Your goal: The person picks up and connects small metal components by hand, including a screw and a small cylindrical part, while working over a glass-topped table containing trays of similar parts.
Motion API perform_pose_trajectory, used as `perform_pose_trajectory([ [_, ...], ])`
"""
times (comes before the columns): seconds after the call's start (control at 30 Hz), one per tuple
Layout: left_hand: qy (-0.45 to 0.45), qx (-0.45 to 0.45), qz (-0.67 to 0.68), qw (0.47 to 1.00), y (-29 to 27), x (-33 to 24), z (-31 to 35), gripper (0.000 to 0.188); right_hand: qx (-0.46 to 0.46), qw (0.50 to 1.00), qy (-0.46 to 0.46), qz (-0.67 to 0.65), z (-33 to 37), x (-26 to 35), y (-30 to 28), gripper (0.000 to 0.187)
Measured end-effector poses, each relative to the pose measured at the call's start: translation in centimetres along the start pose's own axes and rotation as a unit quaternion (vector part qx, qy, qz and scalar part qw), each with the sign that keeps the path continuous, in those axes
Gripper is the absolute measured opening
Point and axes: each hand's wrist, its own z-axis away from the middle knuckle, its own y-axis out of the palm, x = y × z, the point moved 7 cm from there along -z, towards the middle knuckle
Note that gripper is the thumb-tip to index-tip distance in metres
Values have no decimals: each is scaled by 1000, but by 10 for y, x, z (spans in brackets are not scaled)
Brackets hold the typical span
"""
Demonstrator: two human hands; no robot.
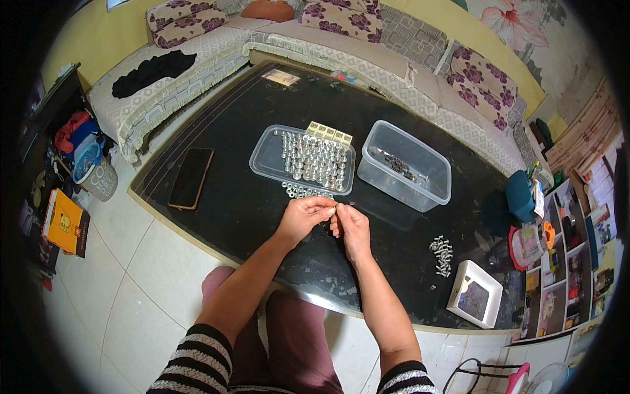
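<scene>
My left hand and my right hand meet over the near middle of the black table, fingertips pinched together. Whatever small piece is between them is too small and covered to name. Just beyond my left hand lie several small silvery metal rings or nuts, partly hidden by it. Behind them a clear plastic lid holds many shiny round metal pieces set out in rows. A clear plastic box with dark screws or small metal bits in it stands beyond my right hand.
At right lie a pile of silvery bolts and a white open box. A phone rests at left on the black table. A cream segmented block touches the lid's far edge. A long sofa runs behind.
</scene>
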Motion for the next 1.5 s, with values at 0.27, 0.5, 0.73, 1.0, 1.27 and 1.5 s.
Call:
perform_pose_trajectory([
  [0.27,-4,-4,-19,1000,-2,1,-1,16,24,999,5,-32,1,0,0,34],
  [0.5,6,17,9,1000,2,-5,0,16,58,998,-5,-4,-1,2,4,31],
  [0.73,-9,9,-6,1000,-2,3,-1,17,47,998,-33,7,-1,8,1,26],
  [1.0,-3,17,3,1000,-1,1,0,17,68,997,-39,-2,0,10,3,24],
  [1.27,-10,15,3,1000,1,1,1,16,81,996,-34,6,0,5,0,27],
  [1.5,-3,6,-8,1000,-2,0,0,16,98,995,-2,14,1,0,5,31],
])
